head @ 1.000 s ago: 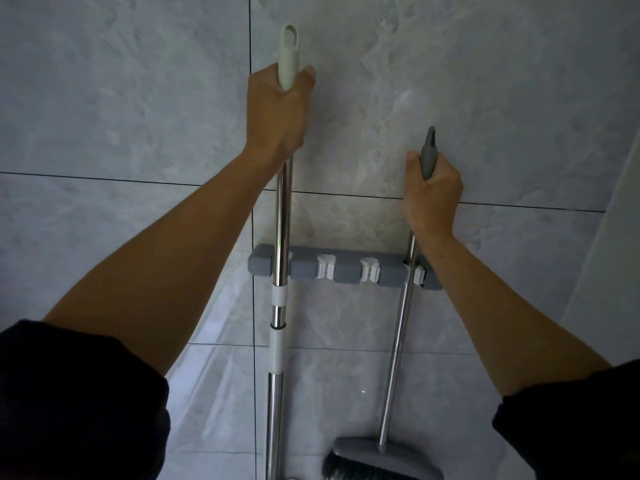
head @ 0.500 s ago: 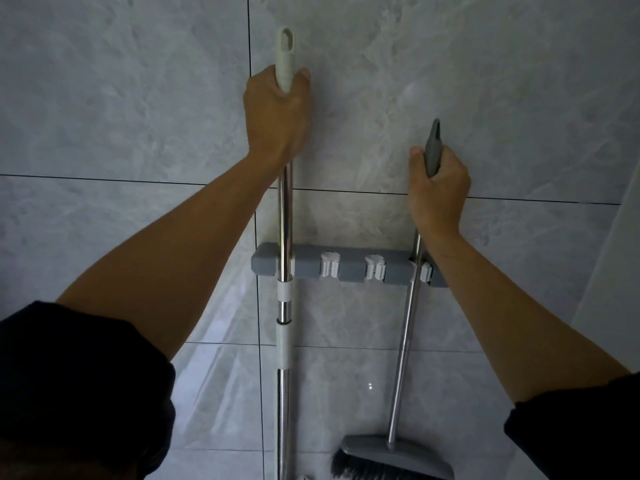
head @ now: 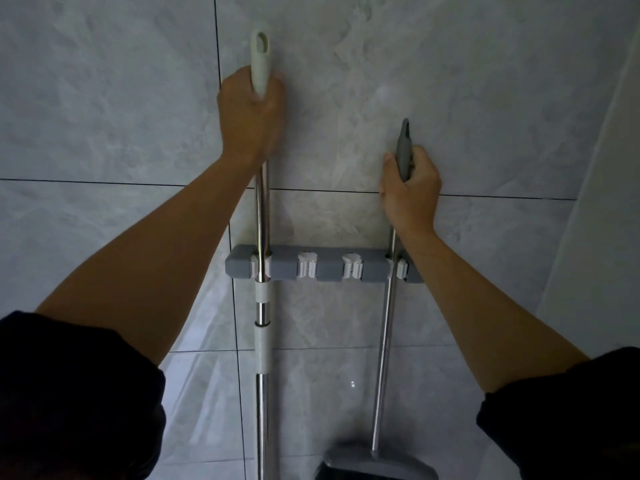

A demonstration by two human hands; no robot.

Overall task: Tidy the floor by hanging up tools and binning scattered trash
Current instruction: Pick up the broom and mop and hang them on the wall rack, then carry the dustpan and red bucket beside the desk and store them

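A grey wall rack (head: 329, 270) with white clips is fixed to the tiled wall. A long steel pole (head: 263, 216) with a white grip end sits in the rack's leftmost clip; my left hand (head: 251, 112) grips it just below the white tip. A shorter steel broom handle (head: 384, 341) with a grey grip stands in the rightmost clip, and my right hand (head: 410, 188) holds that grey grip. The grey broom head (head: 379, 467) shows at the bottom edge. The long pole's lower end is cut off by the frame.
Two white clips in the middle of the rack hold nothing. Grey marble-look tiles (head: 485, 81) cover the wall. A paler wall panel or corner (head: 609, 202) runs down the right side. The room is dim.
Both hands keep their grips on the two handles. The broom's grey grip sits a little lower against the rack than before; the view has shifted slightly.
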